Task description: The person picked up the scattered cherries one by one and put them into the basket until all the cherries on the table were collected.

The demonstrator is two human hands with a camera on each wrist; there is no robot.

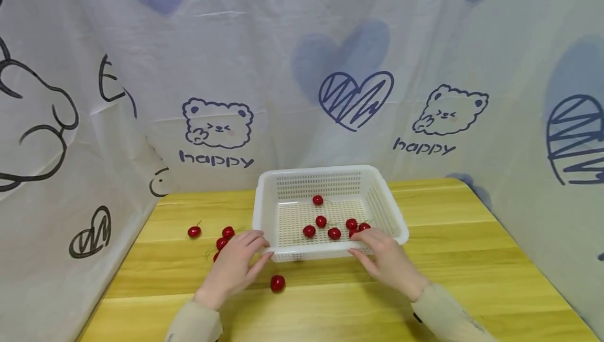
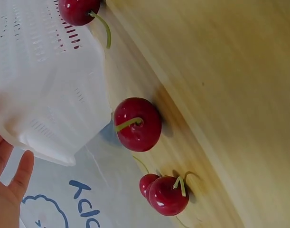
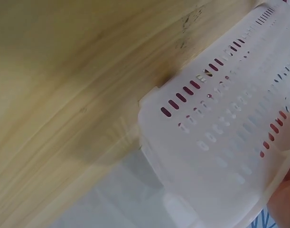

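Observation:
A white plastic basket (image 1: pixel 325 250) with slotted walls sits on the table, several red cherries (image 1: pixel 334 233) lying on its floor. At its front left corner my left hand (image 1: pixel 236 259) holds the rim, fingers over the edge and thumb at the front. My right hand (image 1: pixel 389 260) grips the front rim toward the right, fingertips reaching inside over it and thumb outside. In the right wrist view only a bit of that hand (image 3: pixel 283 202) shows beside the basket wall (image 3: pixel 216 123). One loose cherry (image 1: pixel 277 283) lies in front of the basket, near my left hand.
Left of the basket, more cherries (image 1: pixel 222 243) lie in a group, partly hidden by my left hand. A single cherry (image 1: pixel 194 232) is farther left. The wooden table (image 1: pixel 472 258) meets a printed cloth (image 1: pixel 283 69) behind the basket and at both sides.

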